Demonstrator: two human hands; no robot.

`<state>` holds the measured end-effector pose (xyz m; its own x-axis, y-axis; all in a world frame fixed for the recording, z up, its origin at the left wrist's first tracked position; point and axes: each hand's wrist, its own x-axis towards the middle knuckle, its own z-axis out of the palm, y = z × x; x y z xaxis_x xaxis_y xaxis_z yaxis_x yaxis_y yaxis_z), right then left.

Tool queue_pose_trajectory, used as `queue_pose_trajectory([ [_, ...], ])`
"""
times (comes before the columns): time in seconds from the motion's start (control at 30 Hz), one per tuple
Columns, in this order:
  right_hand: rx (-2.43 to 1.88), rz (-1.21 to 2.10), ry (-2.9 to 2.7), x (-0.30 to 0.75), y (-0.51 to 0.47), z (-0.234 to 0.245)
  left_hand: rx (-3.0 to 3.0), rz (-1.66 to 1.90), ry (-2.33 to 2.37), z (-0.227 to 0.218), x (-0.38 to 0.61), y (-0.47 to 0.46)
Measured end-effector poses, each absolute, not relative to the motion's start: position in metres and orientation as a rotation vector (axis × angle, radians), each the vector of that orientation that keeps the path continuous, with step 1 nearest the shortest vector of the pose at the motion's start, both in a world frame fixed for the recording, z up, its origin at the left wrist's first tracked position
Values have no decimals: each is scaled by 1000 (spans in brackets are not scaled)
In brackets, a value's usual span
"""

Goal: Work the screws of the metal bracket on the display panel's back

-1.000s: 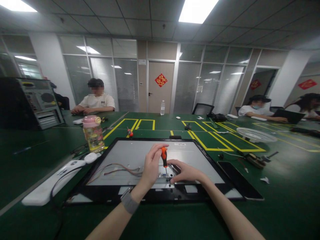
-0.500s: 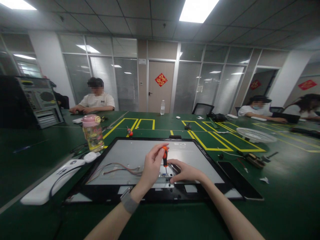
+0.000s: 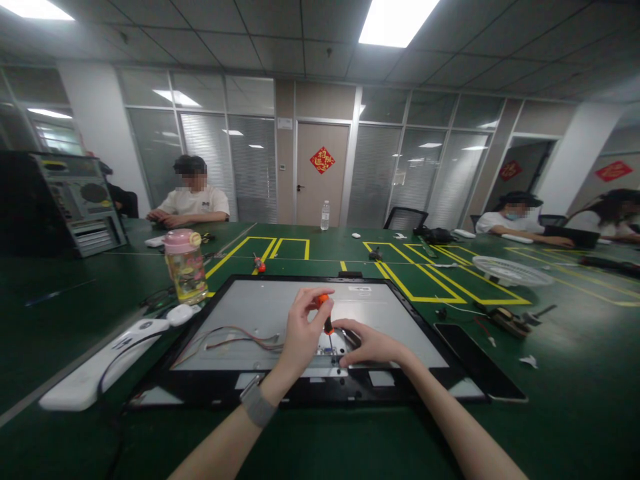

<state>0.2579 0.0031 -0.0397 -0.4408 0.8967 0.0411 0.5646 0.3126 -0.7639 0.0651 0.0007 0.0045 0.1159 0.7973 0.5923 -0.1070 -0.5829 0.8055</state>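
Note:
My left hand (image 3: 303, 333), with a grey-strapped watch on its wrist, is closed around the handle of an orange and black screwdriver (image 3: 328, 325). The screwdriver leans slightly, its shaft pointing down at a small board (image 3: 326, 351) near the lower middle of a display panel (image 3: 240, 297). My right hand (image 3: 373, 343) curls beside the shaft, thumb low and fingers above, around a small dark part (image 3: 353, 338) that its fingers partly hide. The panel lies flat with its grey metal back up and a black frame. Thin cables (image 3: 240, 331) run across its left half.
Left of the panel are a white power strip (image 3: 100, 367) and a pink-lided bottle (image 3: 184, 267). A black phone (image 3: 480, 360) lies against its right edge, with a tape-like tool (image 3: 507, 320) beyond. A computer tower (image 3: 75, 203) stands far left. Other people sit across the table.
My left hand has shifted its grip on the screwdriver: its fingers now cover more of the handle top, and the handle tilts a little further left. My right hand stays in place.

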Motion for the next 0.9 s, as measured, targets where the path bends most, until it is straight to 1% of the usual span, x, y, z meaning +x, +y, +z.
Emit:
queue_pose_trajectory([
  [0.23, -1353, 977, -2114, 255, -2, -33, 1641, 1579, 687, 3, 64, 1],
  [0.43, -1319, 965, -2140, 254, -1, -32, 1653, 1636, 778, 2, 64, 3],
  [0.6, -1345, 955, -2141, 257, 1, -36, 1637, 1540, 657, 2, 65, 3],
  [0.9, -1386, 959, -2124, 256, -1, -35, 1655, 1528, 655, 3, 65, 0],
])
